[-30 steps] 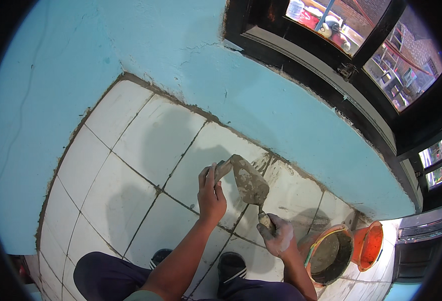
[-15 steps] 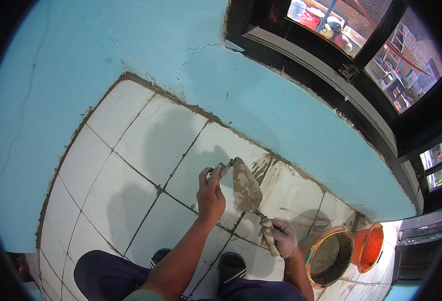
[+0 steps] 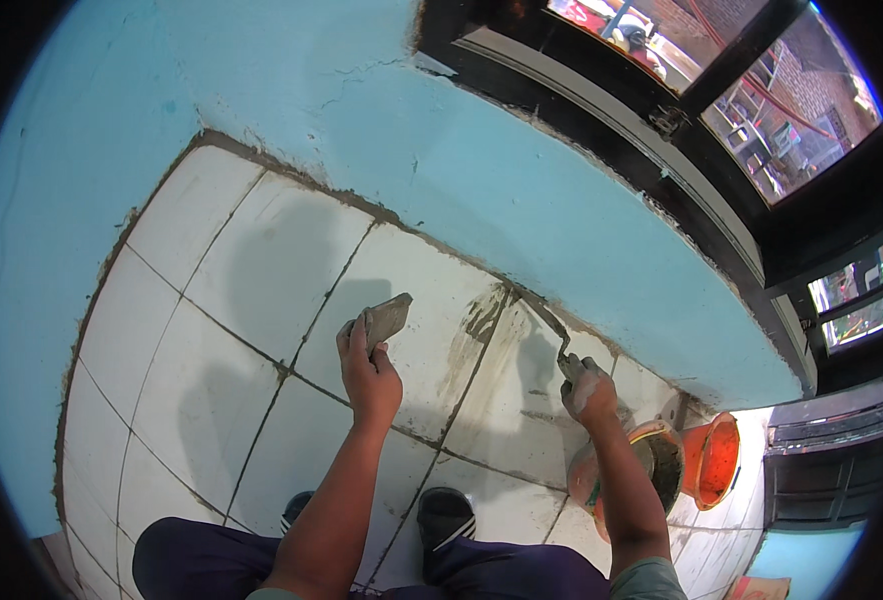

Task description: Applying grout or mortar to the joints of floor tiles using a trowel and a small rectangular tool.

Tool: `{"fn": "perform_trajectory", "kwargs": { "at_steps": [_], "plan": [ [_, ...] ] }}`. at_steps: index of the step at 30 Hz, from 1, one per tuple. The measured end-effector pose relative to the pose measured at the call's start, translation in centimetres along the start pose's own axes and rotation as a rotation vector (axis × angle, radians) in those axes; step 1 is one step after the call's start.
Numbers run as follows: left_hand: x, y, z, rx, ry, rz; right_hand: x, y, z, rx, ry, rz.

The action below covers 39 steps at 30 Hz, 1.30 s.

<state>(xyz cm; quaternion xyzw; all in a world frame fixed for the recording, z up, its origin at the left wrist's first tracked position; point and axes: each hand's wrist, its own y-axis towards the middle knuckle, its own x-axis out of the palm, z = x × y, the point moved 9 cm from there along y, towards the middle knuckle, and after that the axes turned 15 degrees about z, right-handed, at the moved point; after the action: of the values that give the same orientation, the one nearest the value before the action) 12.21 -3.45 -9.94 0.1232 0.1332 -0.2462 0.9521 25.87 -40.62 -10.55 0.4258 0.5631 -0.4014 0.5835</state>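
My left hand [image 3: 369, 375] grips a flat grey mortar-coated piece [image 3: 387, 320], raised over the white floor tiles [image 3: 251, 240]. My right hand [image 3: 589, 390] is closed round the handle of a trowel [image 3: 545, 315], whose blade is seen nearly edge-on, angled toward the joint at the foot of the light blue wall [image 3: 601, 260]. Whether the blade touches that joint I cannot tell. Wet grey mortar smears [image 3: 481, 312] lie on the tiles between my hands, beside a dark grout line.
An orange bucket with grey mortar [image 3: 651, 460], partly behind my right forearm, stands beside a smaller orange bucket [image 3: 709, 455]. My knees and sandalled feet [image 3: 443, 515] are low in view. A black-framed window [image 3: 671, 120] is above the wall; another wall [image 3: 41, 280] bounds the left.
The trowel has left the grey piece and moved right and up toward the foot of the wall, turning edge-on. My left hand has shifted left, and the view has moved slightly.
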Motion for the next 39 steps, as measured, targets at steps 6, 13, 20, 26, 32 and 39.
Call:
{"fn": "perform_trajectory", "kwargs": {
  "at_steps": [6,13,20,26,32,39],
  "plan": [
    [-0.5,-0.4,-0.4,0.006,-0.027,0.021,2.1,1.5,0.4,-0.08,-0.063,0.103],
    [-0.3,-0.4,-0.2,0.032,-0.055,0.028,3.0,1.4,0.8,-0.114,-0.114,0.113],
    [0.7,-1.2,-0.6,0.064,-0.042,0.038,3.5,1.3,1.3,-0.054,-0.132,0.06],
    [1.1,-1.7,-0.3,-0.01,-0.106,0.013,3.9,1.2,1.9,-0.048,-0.115,0.083],
    [1.0,-2.2,0.6,-0.01,-0.136,-0.019,3.6,0.9,2.2,-0.085,-0.099,0.153],
    [1.2,-2.4,0.7,0.003,-0.141,-0.012,3.0,0.6,2.5,-0.077,-0.12,0.16]
  ]
}}
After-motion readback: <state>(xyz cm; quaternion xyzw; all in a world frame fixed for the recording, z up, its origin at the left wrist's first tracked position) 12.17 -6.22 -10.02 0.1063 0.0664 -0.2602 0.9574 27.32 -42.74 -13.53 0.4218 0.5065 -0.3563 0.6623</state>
